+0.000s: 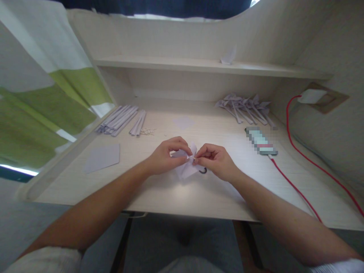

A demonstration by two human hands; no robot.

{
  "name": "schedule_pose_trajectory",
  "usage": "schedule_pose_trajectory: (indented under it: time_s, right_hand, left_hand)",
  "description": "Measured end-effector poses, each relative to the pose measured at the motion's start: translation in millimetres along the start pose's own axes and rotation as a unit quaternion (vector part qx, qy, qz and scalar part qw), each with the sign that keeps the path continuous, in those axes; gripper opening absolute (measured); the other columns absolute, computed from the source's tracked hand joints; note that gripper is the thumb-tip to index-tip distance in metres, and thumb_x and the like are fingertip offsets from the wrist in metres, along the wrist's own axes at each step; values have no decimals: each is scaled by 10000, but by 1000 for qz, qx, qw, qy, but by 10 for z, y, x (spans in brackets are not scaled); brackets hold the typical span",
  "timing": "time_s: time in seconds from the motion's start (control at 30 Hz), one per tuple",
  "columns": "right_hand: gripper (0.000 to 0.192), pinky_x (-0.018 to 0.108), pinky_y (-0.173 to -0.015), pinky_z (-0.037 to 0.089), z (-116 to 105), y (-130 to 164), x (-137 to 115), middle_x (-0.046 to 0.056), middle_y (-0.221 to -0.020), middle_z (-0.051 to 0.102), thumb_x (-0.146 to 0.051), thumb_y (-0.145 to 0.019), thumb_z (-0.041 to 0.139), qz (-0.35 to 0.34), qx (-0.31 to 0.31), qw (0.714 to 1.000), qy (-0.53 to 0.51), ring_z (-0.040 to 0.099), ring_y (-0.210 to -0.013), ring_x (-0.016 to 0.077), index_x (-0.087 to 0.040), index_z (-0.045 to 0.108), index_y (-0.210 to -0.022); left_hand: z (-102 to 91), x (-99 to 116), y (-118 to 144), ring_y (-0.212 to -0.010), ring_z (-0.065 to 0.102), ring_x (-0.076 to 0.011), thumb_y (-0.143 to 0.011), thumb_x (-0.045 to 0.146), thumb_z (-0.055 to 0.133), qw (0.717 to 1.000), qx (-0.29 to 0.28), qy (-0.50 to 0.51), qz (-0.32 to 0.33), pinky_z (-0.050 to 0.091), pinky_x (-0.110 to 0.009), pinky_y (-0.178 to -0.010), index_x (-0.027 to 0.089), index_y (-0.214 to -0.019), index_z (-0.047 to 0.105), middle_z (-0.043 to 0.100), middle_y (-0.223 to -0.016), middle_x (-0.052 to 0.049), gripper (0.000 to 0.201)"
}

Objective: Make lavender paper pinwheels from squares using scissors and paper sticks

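i see both hands meeting at the middle of the desk (176,197), and all places here i give from that grip. the left hand (166,155) pinches the folded paper piece (186,163) with thumb and fingers closed narrow on its left part. the right hand (214,159) pinches the same piece from the other side, fingertips closed tight at its centre, so the two pinches are almost touching. the paper piece is pale lilac and looks like a bow or pinwheel shape; its lower flap hangs down under the grip and lies on the desk. just under the right fingers a small dark curved thing (203,171) peeks out, i cannot tell what it is.

far to the left of the grip and further away from me lies a bundle of folded paper strips (119,119), and just beside it a little heap of small white bits (147,131). left of the grip, nearer to me than the strips, lies one flat paper sheet (102,157). straight behind the grip is a small paper square (183,122). behind and to the right is a pile of finished folded pieces (244,108). right of the grip lies a phone (261,141), with a red cable (295,189) going from it to the wall charger (311,96). on the shelf (170,63) above is one more paper piece (229,57).
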State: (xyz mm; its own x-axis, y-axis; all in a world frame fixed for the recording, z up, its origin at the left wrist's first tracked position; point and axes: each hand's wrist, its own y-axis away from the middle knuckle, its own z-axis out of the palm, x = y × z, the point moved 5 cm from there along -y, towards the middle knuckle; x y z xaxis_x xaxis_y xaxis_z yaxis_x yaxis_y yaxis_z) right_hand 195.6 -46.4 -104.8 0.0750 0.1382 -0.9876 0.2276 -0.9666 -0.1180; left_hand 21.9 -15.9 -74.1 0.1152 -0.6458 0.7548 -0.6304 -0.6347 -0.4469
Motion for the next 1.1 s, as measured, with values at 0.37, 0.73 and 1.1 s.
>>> schedule_pose_trajectory:
  time_s: [0.37,0.73,1.1]
  right_hand:
    - [86,253,-524,411,-3,11,2,32,-712,706,-224,-726,750,8,-7,1000,18,592,-611,144,-177,715,-790]
    - [69,254,-546,403,4,4,9,31,-715,713,-196,-741,740,6,-13,1000,15,587,-611,137,-172,721,-803]
    - [169,239,-547,391,50,-13,-9,20,-747,690,-304,-769,764,8,-38,999,-21,567,-628,121,-173,709,-860]
  left_hand:
    - [-17,5,-8,-923,623,-186,-865,276,674,1000,-25,2,13,486,-339,-872,230,-980,755,653,-968,-65,148]
    - [-18,14,-14,-919,620,-180,-910,294,627,999,-38,6,17,482,-331,-866,240,-1006,760,659,-968,-70,173]
    - [-23,51,-16,-895,638,-179,-888,280,657,1000,0,-14,20,496,-326,-836,219,-1001,749,678,-941,-70,158]
